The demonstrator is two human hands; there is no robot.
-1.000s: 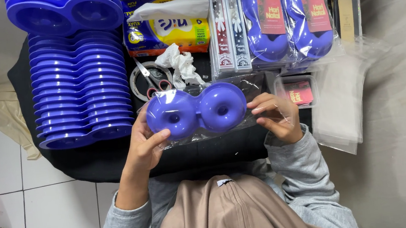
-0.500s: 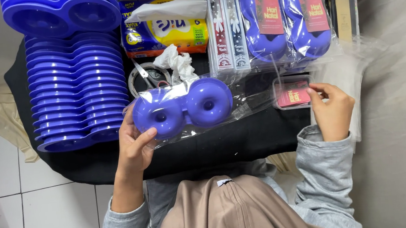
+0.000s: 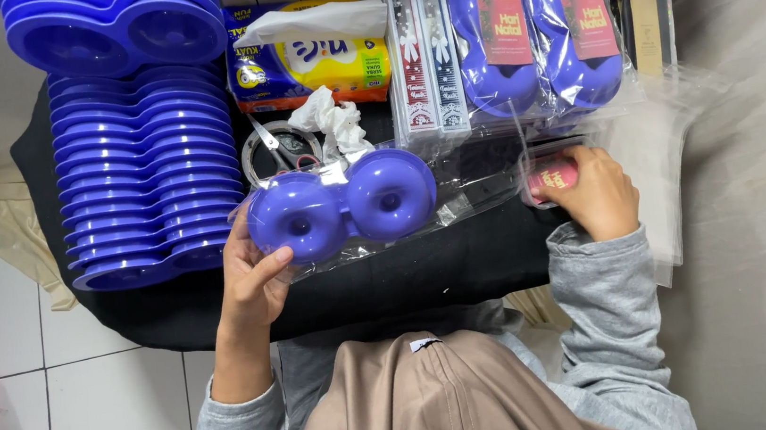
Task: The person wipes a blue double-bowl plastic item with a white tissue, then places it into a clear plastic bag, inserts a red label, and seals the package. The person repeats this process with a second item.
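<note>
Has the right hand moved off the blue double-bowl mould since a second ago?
Yes. The right hand left the bagged blue mould and went sideways, away from the left hand, to the small pink cards below the wrapped blue moulds.

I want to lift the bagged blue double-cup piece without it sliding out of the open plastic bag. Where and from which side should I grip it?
Probably grip the blue double-cup piece at its closed left end, through the clear plastic bag, coming from the left as the left hand does. The rounded dome gives the fingers something to wrap. The loose bag trails off to the right toward the right hand, so that end offers only film.
</note>
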